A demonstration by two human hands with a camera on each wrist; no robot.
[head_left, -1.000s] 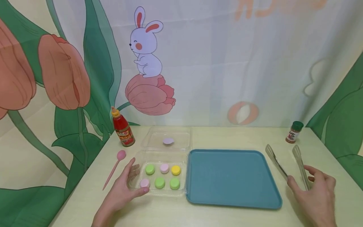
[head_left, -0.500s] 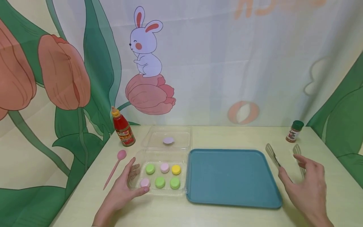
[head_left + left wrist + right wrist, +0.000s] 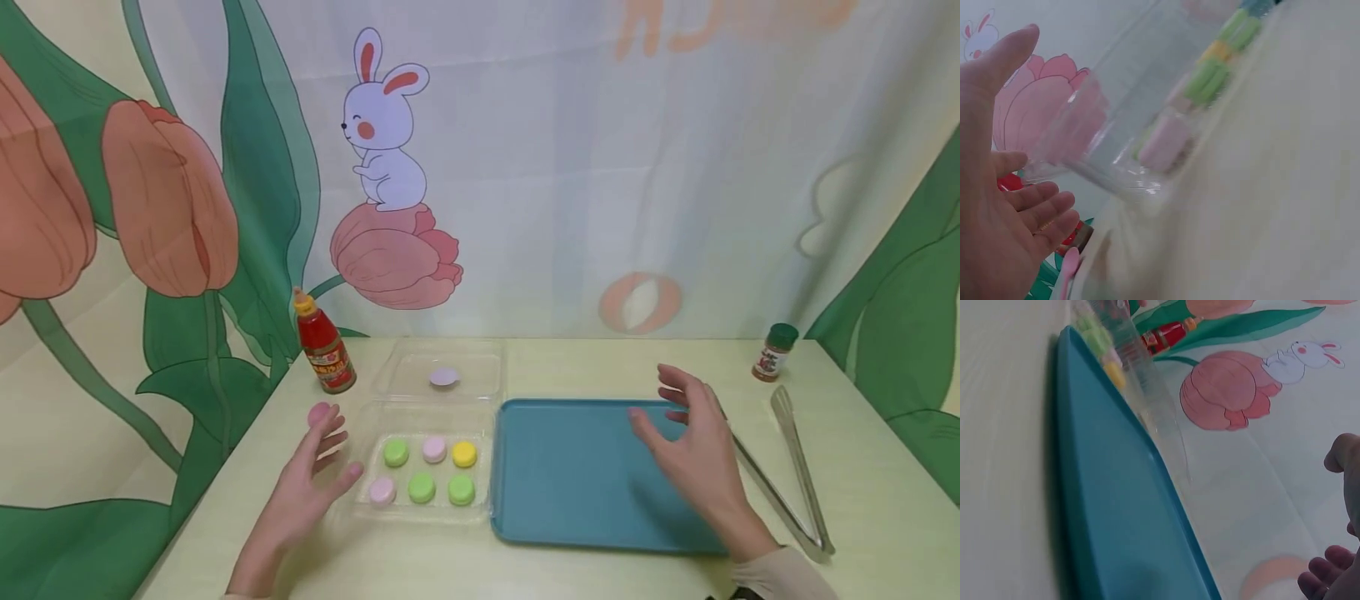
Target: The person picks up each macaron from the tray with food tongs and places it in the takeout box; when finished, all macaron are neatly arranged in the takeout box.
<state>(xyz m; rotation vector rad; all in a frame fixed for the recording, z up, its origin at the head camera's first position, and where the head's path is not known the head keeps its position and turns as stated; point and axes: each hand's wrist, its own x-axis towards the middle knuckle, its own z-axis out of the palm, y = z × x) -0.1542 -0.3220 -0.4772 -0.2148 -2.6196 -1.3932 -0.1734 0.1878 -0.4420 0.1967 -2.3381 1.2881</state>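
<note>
My left hand (image 3: 303, 483) hovers with spread, relaxed fingers just left of the clear plastic box (image 3: 420, 515), apart from it and holding nothing. Inside the box sit several macarons: green (image 3: 422, 487), pink (image 3: 382, 492) and yellow (image 3: 464, 454). The left wrist view shows the loose fingers (image 3: 1047, 212) beside the box's wall. My right hand (image 3: 693, 450) is raised over the right part of the blue tray (image 3: 570, 475), thumb and fingers apart with nothing between them. Metal tongs (image 3: 798, 458) lie on the table to its right, one arm partly hidden by the hand.
The box's lid (image 3: 480, 371) lies folded back, with a pale purple oval (image 3: 444, 378) on it. A red sauce bottle (image 3: 326, 350) stands at the back left, a green-capped spice jar (image 3: 772, 354) at the back right. A pink spoon (image 3: 318, 413) is mostly hidden behind my left hand.
My right hand has let go of the tongs, which now lie on the table, and moved left over the tray. My left hand has drawn back leftward from the box.
</note>
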